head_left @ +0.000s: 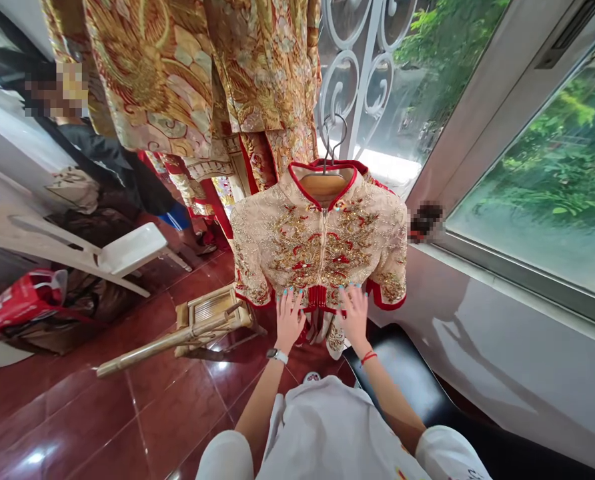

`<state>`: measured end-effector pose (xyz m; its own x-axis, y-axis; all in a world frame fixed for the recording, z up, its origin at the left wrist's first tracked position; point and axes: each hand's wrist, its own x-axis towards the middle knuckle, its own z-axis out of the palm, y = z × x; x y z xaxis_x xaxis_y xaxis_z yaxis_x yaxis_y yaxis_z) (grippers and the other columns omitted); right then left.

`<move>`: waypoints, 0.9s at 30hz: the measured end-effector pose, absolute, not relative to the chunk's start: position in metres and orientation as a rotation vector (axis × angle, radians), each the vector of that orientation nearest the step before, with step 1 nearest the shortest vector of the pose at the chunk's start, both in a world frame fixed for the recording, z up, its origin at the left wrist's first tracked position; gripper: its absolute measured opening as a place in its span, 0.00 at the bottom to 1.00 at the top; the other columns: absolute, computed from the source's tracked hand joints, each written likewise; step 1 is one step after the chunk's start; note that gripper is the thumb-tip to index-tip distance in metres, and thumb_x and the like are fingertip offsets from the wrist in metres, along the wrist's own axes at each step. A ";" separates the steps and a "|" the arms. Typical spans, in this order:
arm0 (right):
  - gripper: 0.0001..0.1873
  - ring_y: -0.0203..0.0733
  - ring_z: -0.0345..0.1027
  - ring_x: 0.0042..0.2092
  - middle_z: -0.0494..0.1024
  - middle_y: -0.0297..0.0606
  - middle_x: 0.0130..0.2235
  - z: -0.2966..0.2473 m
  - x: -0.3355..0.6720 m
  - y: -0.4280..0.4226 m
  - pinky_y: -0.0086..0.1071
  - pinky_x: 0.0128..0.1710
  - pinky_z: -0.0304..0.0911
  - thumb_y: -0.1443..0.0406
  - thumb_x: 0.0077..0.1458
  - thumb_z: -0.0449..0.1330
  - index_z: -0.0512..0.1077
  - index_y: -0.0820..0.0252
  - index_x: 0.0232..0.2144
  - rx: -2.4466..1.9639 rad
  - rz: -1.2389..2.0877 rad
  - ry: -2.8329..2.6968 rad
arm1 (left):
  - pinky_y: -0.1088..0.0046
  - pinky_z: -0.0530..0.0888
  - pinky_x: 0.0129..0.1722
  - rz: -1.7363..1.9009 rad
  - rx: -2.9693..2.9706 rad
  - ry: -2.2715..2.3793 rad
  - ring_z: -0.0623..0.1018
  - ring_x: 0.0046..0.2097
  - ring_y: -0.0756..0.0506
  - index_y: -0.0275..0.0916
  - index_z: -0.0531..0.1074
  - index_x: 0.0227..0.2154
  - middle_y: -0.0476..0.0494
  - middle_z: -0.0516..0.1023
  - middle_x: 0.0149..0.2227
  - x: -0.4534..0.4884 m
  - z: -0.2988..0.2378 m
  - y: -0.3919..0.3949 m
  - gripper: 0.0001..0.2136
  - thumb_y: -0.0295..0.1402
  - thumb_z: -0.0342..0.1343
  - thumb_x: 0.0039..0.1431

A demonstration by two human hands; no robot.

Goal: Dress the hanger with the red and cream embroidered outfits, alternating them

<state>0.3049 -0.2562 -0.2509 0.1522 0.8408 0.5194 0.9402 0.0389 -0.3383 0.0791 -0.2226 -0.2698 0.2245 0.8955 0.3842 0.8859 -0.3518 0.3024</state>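
A cream jacket (322, 250) with gold and red embroidery hangs on a wooden hanger (323, 181) hooked to a white window grille (362, 60). My left hand (288, 321) lies flat on the jacket's lower hem, fingers spread, left of the red fringe. My right hand (355, 317) rests flat on the hem to the right, fingers stretched out. Neither hand grips anything. A watch sits on my left wrist and a red cord on my right.
More gold and red garments (187, 73) hang above left. A bamboo stool (207, 320) lies on the red tiled floor. A white plastic chair (122, 253) and a red bag (22, 300) stand at left. A black seat (407, 373) is by the window wall.
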 end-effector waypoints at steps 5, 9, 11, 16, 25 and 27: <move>0.40 0.59 0.36 0.74 0.49 0.48 0.73 -0.263 0.278 -0.248 0.64 0.67 0.42 0.73 0.55 0.54 0.56 0.53 0.70 -2.023 -0.009 -2.022 | 0.40 0.48 0.70 0.414 2.476 1.798 0.53 0.73 0.35 0.41 0.52 0.71 0.37 0.52 0.73 0.090 -0.269 -0.208 0.36 0.24 0.49 0.58; 0.42 0.57 0.33 0.75 0.44 0.45 0.75 -0.263 0.284 -0.248 0.63 0.68 0.39 0.72 0.55 0.54 0.53 0.50 0.71 -2.042 -0.045 -2.053 | 0.40 0.46 0.70 0.374 2.474 1.820 0.50 0.74 0.36 0.41 0.50 0.72 0.38 0.50 0.74 0.082 -0.271 -0.209 0.37 0.24 0.49 0.58; 0.42 0.57 0.33 0.75 0.44 0.44 0.75 -0.264 0.285 -0.250 0.63 0.68 0.39 0.73 0.55 0.54 0.53 0.50 0.71 -2.041 -0.062 -2.069 | 0.40 0.46 0.70 0.372 2.469 1.822 0.49 0.74 0.36 0.41 0.49 0.72 0.38 0.49 0.74 0.079 -0.273 -0.211 0.37 0.23 0.49 0.59; 0.42 0.58 0.31 0.75 0.42 0.44 0.75 -0.266 0.281 -0.251 0.64 0.68 0.40 0.72 0.55 0.54 0.53 0.50 0.71 -2.056 -0.040 -2.068 | 0.40 0.46 0.70 0.376 2.468 1.802 0.46 0.75 0.36 0.41 0.48 0.72 0.38 0.48 0.74 0.077 -0.275 -0.213 0.38 0.24 0.50 0.59; 0.42 0.58 0.31 0.75 0.43 0.45 0.75 -0.265 0.280 -0.254 0.66 0.68 0.40 0.73 0.55 0.54 0.53 0.51 0.71 -2.039 -0.030 -2.059 | 0.41 0.49 0.70 0.390 2.410 1.783 0.45 0.75 0.36 0.40 0.49 0.72 0.37 0.47 0.74 0.078 -0.278 -0.212 0.37 0.23 0.48 0.59; 0.42 0.58 0.32 0.75 0.43 0.45 0.75 -0.265 0.280 -0.255 0.66 0.67 0.40 0.73 0.55 0.53 0.53 0.51 0.71 -2.038 -0.020 -2.059 | 0.41 0.50 0.70 0.383 2.405 1.783 0.45 0.75 0.36 0.40 0.49 0.72 0.37 0.47 0.74 0.078 -0.279 -0.212 0.37 0.23 0.48 0.59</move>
